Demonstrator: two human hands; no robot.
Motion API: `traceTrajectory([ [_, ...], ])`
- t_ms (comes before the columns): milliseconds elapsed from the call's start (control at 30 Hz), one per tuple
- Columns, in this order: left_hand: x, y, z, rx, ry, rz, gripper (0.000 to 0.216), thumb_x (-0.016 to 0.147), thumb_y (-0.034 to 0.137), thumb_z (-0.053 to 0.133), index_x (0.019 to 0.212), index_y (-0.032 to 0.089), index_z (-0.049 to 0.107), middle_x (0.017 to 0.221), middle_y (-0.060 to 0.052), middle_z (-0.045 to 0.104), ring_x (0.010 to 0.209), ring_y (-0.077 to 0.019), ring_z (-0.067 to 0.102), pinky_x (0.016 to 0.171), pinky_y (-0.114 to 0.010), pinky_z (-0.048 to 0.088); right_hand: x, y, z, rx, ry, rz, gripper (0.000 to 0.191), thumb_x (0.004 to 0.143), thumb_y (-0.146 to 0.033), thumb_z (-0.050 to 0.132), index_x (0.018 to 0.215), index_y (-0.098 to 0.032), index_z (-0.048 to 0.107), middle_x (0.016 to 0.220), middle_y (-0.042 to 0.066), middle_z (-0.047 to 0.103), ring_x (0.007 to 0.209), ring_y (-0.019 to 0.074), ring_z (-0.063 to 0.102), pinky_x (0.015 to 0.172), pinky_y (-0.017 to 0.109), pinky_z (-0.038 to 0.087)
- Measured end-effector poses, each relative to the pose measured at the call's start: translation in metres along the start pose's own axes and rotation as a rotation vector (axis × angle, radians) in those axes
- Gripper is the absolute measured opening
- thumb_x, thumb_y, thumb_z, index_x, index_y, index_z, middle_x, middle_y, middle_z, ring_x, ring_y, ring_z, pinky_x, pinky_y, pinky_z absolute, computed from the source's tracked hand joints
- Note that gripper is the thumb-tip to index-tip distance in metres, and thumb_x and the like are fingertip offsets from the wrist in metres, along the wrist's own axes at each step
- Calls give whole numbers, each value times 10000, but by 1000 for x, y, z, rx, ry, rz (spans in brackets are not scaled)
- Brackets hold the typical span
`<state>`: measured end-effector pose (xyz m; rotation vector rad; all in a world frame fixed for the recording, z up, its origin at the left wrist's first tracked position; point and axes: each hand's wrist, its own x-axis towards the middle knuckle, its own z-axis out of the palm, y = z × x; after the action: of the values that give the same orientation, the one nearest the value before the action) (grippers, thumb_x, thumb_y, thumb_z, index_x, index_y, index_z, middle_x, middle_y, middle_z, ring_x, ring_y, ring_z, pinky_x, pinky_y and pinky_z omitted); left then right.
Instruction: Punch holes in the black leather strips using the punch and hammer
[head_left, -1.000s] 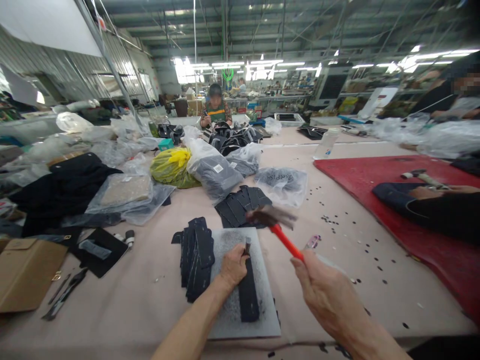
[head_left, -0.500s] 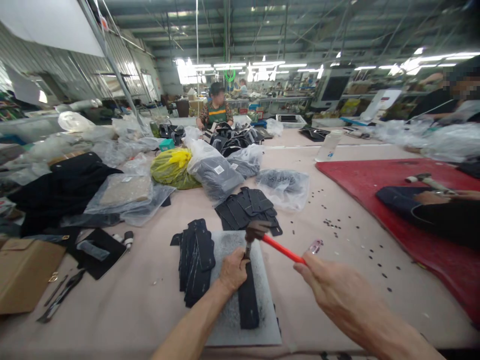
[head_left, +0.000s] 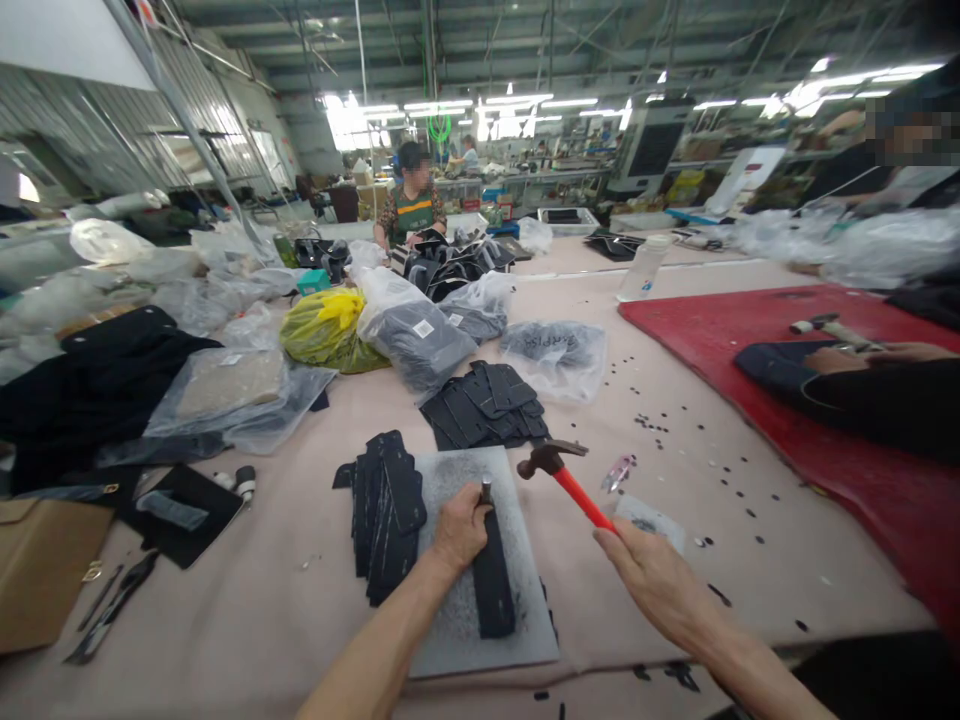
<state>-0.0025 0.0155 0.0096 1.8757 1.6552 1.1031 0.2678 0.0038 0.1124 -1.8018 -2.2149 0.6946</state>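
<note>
My left hand [head_left: 459,527] is closed round a small metal punch [head_left: 486,492] that stands upright on a black fabric strip [head_left: 493,583]. The strip lies on a grey cutting pad [head_left: 457,560] in front of me. My right hand [head_left: 646,575] grips the red handle of a hammer [head_left: 559,470]. The hammer head is raised a little to the right of the punch, clear of it. A stack of black strips [head_left: 386,510] sits at the pad's left edge. More black pieces [head_left: 484,405] are heaped just behind the pad.
Small black punched dots [head_left: 660,425] dot the beige table. A red mat [head_left: 787,400] lies at the right, where another person's sleeve and hand rest near a hammer [head_left: 821,325]. Plastic bags [head_left: 420,340], a yellow bag [head_left: 326,330], a cardboard box [head_left: 41,565] and scissors [head_left: 112,605] crowd the left. A person sits across the table.
The hammer came down onto the punch half a second ago and has since lifted off to the right. My left hand kept hold of the punch throughout.
</note>
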Motion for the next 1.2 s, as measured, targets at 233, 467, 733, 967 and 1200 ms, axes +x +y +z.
traceTrajectory([
  [233,0,-2,-1,38,-33,-26,114,829,98,504,820,196,563,788,-33,615,783,-186,604,735,-308,483,15,-11,69,-196,220,-55,405,916,-287,393,1265,-117,511,1254,197,565,1092,312,545,890,447,415],
  [467,5,-1,4,-63,10,-125,133,832,138,501,854,182,625,827,-43,672,813,-183,633,790,-321,507,0,-73,133,-114,44,-272,670,848,-407,534,1443,-139,382,1526,159,322,1402,380,228,1110,565,185],
  [733,22,-5,-24,-304,247,-416,156,825,280,562,847,152,650,771,-35,708,716,-173,663,692,-270,521,1,-68,142,-114,12,-253,683,872,-418,499,1478,-150,332,1563,132,247,1443,361,131,1144,577,105],
  [967,-20,10,-20,-273,121,-317,181,846,227,531,872,160,697,880,-57,734,842,-199,682,797,-305,533,-21,-48,128,-97,-80,-364,862,810,-538,555,1518,-179,221,1585,104,172,1454,351,70,1136,620,43],
  [1200,-20,3,-17,-242,153,-291,174,844,213,535,882,161,697,869,-53,725,838,-199,678,793,-304,533,-15,-39,128,-125,-102,-355,759,863,-526,481,1505,-185,263,1572,105,227,1449,337,114,1125,629,25],
])
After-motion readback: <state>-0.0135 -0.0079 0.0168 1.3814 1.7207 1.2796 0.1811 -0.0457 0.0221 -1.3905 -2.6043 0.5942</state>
